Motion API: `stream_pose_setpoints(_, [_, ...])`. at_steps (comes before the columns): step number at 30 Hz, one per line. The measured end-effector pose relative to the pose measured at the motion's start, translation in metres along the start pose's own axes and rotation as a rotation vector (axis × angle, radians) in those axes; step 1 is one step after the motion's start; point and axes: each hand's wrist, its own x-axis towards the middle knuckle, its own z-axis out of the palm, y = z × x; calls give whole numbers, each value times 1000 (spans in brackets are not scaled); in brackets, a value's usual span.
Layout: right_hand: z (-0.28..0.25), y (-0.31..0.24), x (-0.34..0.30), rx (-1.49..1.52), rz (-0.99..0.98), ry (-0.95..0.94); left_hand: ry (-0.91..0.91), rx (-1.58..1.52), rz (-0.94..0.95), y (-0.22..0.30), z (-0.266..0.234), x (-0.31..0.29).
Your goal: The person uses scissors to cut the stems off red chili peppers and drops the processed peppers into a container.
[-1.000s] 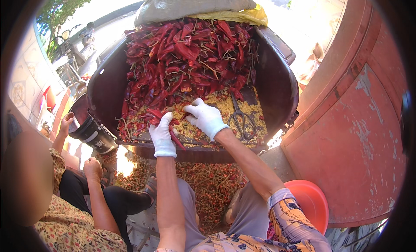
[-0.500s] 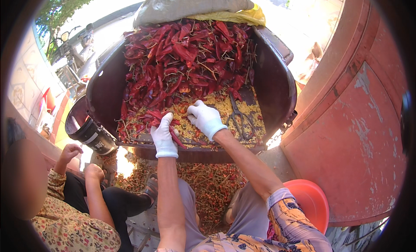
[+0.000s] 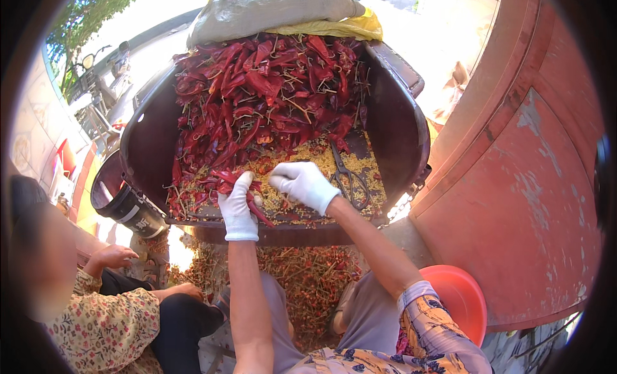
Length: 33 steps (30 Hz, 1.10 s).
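Observation:
A heap of dried red chili peppers (image 3: 263, 91) fills the back of a dark cart bed (image 3: 402, 126). Along its front, yellow seeds (image 3: 273, 195) are scattered over the floor of the bed. My white-gloved left hand (image 3: 238, 210) grips a small bunch of red chili peppers (image 3: 259, 213), which stick out on both sides of the fingers. Just to its right is my gloved right hand (image 3: 307, 185), its fingers curled and pinched together above the seeds. Whatever those fingertips hold, if anything, cannot be made out. Dark scissors (image 3: 348, 178) lie on the seeds beyond that hand.
A grey and yellow sack (image 3: 276, 15) covers the heap's top. Left stands a black bucket (image 3: 138, 212), near a seated person (image 3: 116, 316). Stems and bits (image 3: 308, 268) litter the ground below. At right are an orange-red basin (image 3: 457, 300) and a red metal panel (image 3: 508, 226).
My right hand has come slightly nearer, away from the heap. My left hand still grips the chili peppers. The seated person's hand has lowered to the knee, and the view has shifted a little.

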Motion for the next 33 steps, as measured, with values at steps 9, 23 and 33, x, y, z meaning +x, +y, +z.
stream_pose_setpoints(9, [-90,75,19,-883,225,714,-89,-13,-55,-10,2,1])
stream_pose_setpoints(23, [-54,20,9,1085,88,92,-233,-91,-199,-20,16,-10])
stream_pose_setpoints(33, [-2,7,-4,877,257,-81,-177,-31,-77,-17,16,-10])
